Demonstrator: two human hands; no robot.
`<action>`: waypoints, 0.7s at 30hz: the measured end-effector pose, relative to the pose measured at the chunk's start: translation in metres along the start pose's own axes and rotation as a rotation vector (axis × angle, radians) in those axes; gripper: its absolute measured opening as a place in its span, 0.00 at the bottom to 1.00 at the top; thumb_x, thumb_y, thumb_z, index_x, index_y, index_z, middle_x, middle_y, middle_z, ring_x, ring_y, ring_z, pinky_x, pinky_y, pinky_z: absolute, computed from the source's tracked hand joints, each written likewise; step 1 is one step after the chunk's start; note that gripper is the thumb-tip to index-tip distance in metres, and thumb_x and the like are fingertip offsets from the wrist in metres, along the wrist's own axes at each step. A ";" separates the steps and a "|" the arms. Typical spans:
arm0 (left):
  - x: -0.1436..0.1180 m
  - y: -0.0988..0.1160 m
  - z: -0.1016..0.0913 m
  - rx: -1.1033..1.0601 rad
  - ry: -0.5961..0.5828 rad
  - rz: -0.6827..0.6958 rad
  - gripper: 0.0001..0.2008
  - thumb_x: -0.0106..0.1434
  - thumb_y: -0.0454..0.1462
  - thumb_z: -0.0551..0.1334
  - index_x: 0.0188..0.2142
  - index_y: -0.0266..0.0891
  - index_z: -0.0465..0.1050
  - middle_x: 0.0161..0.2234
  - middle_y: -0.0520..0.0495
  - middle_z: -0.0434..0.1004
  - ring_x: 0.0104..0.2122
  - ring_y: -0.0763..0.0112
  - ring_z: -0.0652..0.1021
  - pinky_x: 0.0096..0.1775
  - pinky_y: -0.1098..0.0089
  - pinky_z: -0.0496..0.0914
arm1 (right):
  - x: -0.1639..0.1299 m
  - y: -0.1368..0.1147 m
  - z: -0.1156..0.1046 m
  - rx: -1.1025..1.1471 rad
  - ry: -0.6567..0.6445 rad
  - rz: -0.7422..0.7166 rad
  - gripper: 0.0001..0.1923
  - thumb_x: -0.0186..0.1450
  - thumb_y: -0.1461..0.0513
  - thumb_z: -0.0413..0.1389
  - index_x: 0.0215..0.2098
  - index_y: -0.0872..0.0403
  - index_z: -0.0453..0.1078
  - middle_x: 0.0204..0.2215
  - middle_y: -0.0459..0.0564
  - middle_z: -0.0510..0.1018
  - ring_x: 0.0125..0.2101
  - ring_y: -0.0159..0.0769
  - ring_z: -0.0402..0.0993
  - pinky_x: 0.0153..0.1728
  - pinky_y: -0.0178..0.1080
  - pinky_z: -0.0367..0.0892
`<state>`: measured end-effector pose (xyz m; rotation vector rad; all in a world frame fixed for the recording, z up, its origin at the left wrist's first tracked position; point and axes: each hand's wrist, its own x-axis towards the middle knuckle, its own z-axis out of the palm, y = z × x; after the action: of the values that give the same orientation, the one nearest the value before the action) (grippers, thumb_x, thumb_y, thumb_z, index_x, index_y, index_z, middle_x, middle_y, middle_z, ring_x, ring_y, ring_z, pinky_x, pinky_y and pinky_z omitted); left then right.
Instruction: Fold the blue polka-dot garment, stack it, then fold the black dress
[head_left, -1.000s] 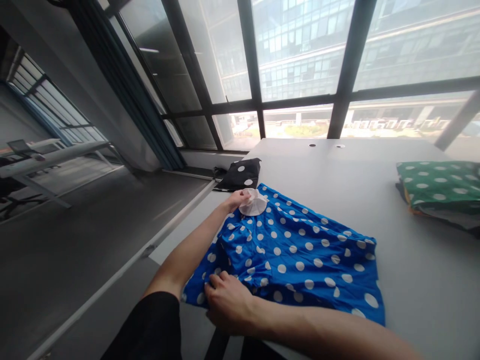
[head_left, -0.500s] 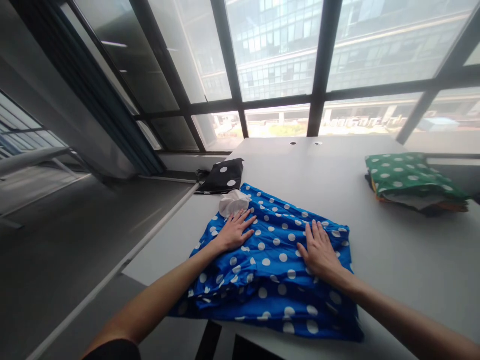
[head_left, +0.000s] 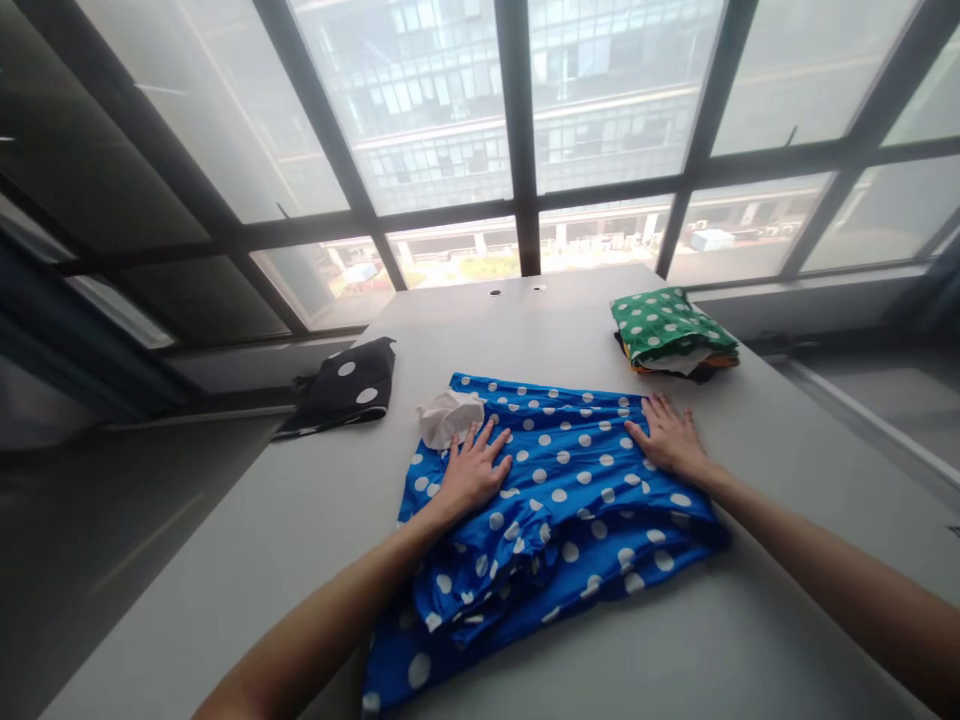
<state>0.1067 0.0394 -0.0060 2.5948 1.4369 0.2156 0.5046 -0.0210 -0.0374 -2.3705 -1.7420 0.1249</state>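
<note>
- grey table (head_left: 750,640): carries everything, both palms pressing down over it
- blue white-dotted cloth garment (head_left: 570,490): flat under both sets of fingers, far part smoothed, near edge bunched and overhanging; folding looks not yet begun
- left hand (head_left: 474,470): fingers splayed, flat, gripping nothing, tips touching white crumpled collar (head_left: 448,415)
- right hand (head_left: 670,442): fingers spread, flat on the garment's far right corner
- green dotted folded pile (head_left: 667,325): well beyond right fingertips

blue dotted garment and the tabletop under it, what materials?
Blue white-dotted garment: looks like thin woven cloth, matte; it rumples into soft folds at the near edge. Pale grey table: smooth hard top, probably laminate, with a faint sheen; it cannot be told for sure.
</note>
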 end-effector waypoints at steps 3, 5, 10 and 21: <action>0.006 -0.003 -0.002 0.020 -0.007 0.007 0.29 0.75 0.51 0.52 0.73 0.54 0.59 0.76 0.48 0.46 0.74 0.42 0.49 0.68 0.33 0.42 | 0.013 0.020 -0.008 0.102 0.069 0.027 0.33 0.75 0.50 0.41 0.71 0.58 0.63 0.72 0.63 0.59 0.72 0.54 0.49 0.70 0.62 0.43; 0.006 -0.008 -0.004 0.042 -0.014 0.019 0.29 0.75 0.51 0.52 0.73 0.54 0.58 0.76 0.49 0.45 0.74 0.44 0.49 0.69 0.35 0.42 | 0.023 0.029 -0.018 0.158 0.084 -0.036 0.28 0.75 0.54 0.43 0.61 0.59 0.74 0.66 0.65 0.67 0.67 0.50 0.60 0.68 0.52 0.53; 0.004 -0.017 -0.002 0.073 -0.005 0.048 0.29 0.76 0.51 0.51 0.74 0.53 0.58 0.76 0.49 0.45 0.74 0.44 0.49 0.69 0.35 0.42 | 0.047 0.041 -0.043 0.177 0.016 -0.185 0.18 0.68 0.50 0.56 0.35 0.54 0.80 0.48 0.56 0.78 0.52 0.45 0.72 0.55 0.41 0.63; 0.005 -0.019 0.000 0.083 0.006 0.056 0.29 0.76 0.51 0.50 0.74 0.53 0.57 0.76 0.50 0.44 0.74 0.45 0.49 0.69 0.36 0.44 | -0.053 0.018 -0.073 0.327 0.068 -0.172 0.17 0.70 0.50 0.52 0.46 0.53 0.72 0.40 0.53 0.78 0.36 0.39 0.75 0.37 0.38 0.67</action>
<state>0.0937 0.0534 -0.0094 2.7049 1.4054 0.1741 0.5189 -0.0847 0.0271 -1.9657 -1.7329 0.2768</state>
